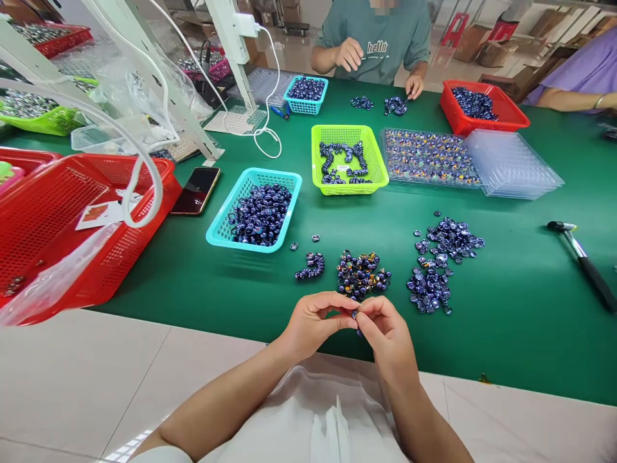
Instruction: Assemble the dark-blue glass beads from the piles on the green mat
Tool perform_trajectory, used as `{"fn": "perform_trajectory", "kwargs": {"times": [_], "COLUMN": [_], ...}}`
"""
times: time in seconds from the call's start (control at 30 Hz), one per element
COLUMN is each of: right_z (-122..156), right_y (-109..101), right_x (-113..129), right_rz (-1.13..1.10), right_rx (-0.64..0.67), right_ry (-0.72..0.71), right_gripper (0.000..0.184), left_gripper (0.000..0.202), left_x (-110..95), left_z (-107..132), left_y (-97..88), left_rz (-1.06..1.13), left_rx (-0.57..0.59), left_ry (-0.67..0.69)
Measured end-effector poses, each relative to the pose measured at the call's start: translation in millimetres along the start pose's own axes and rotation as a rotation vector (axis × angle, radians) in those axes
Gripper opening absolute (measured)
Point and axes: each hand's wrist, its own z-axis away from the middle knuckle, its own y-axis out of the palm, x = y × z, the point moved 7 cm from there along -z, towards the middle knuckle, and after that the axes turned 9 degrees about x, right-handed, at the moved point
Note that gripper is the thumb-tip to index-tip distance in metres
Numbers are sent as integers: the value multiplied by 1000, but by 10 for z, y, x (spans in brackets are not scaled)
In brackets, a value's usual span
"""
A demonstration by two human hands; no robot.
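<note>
My left hand (315,319) and my right hand (385,329) meet at the near edge of the green table (506,321), fingers pinched together on a small dark blue bead-like piece (355,314). Just beyond them lies a heap of dark blue and coloured pieces (362,273). A short strung cluster (312,265) lies to its left. A larger scatter of blue pieces (441,260) spreads to the right.
A teal basket (226,222) of blue pieces, a lime basket (318,161), clear trays (511,167), red baskets (72,257) and a phone (196,190) stand around. A hammer (581,260) lies at right. A person in green (376,45) sits opposite; a purple sleeve (578,71) shows far right.
</note>
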Motion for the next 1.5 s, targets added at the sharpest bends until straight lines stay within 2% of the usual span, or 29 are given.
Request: {"fn": "perform_trajectory", "kwargs": {"times": [0.23, 0.37, 0.5, 0.6, 0.73, 0.93, 1.1, 1.27, 1.4, 1.5], "right_z": [-54, -115, -140, -99, 13, 119, 125, 122, 117, 93], "right_y": [-23, -36, -33, -97, -194, -100, -45, 26, 30, -17], "right_x": [-50, -51, -9, 19, 40, 106, 248, 309, 298, 282], "right_rz": [3, 102, 159, 185, 282, 399, 533, 774, 825, 748], "right_rx": [18, 59, 117, 82, -7, 54, 100, 125, 78, 31], "right_ry": [52, 62, 48, 27, -49, -244, -411, -570, -584, -460], "right_gripper": [18, 18, 18, 22, 20, 6, 20, 28, 22, 14], "left_gripper": [20, 21, 23, 22, 20, 14, 9, 10, 17, 24], "left_x": [3, 30, 36, -2, 1, 56, 65, 102, 152, 137], "left_z": [27, 67, 67, 47, 31, 0, -22, -24, -17, -8], "left_y": [-36, -24, -43, -71, -98, -63, -13, -7, -4, 19], "left_rz": [-142, -146, -66, -40, -47, -15, -29, -67, -84, -89], "left_rx": [1, 11, -36, -87, -130, -123, -86, -93, -69, -38], "left_ry": [-16, -109, -248, -277, -282, -267, -296, -319, -345, -318]}}
